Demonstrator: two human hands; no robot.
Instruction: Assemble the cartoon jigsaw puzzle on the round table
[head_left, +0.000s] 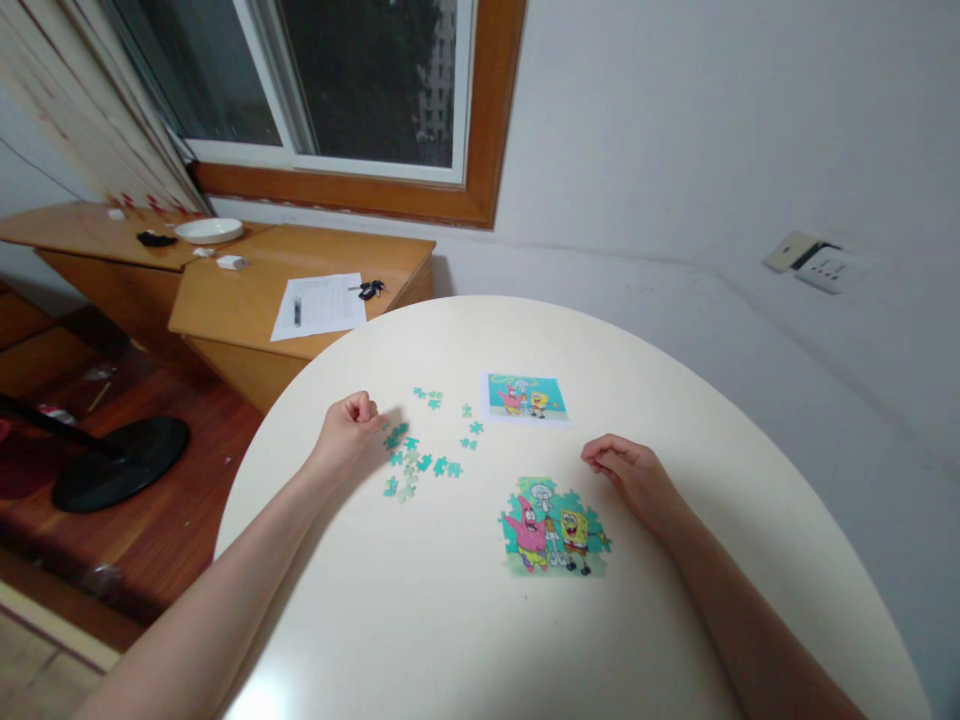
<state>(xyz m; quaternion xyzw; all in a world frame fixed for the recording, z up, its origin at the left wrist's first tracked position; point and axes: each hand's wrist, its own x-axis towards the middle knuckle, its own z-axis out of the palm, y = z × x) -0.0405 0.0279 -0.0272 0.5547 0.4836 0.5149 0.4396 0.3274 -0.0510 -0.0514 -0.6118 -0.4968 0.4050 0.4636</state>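
Observation:
My left hand [351, 424] is curled into a loose fist over the left of the table, just beside a scatter of loose teal and pale green jigsaw pieces [441, 466]. Nothing shows between its fingers. My right hand [628, 474] rests on its side, fingers bent and pressed together, with no piece visible in it. Below and left of that hand lies a partly joined jigsaw puzzle [559, 530] with pink, white and yellow cartoon figures and a jagged upper edge. Beyond it, a reference picture card [527, 398] shows the same figures.
The round white table [420, 630] curves near the wall. At the back left, a wooden cabinet [315, 252] bears a paper sheet [319, 310], keys [370, 290] and a white dish [210, 231]. A black round stand base [120, 465] sits on the floor.

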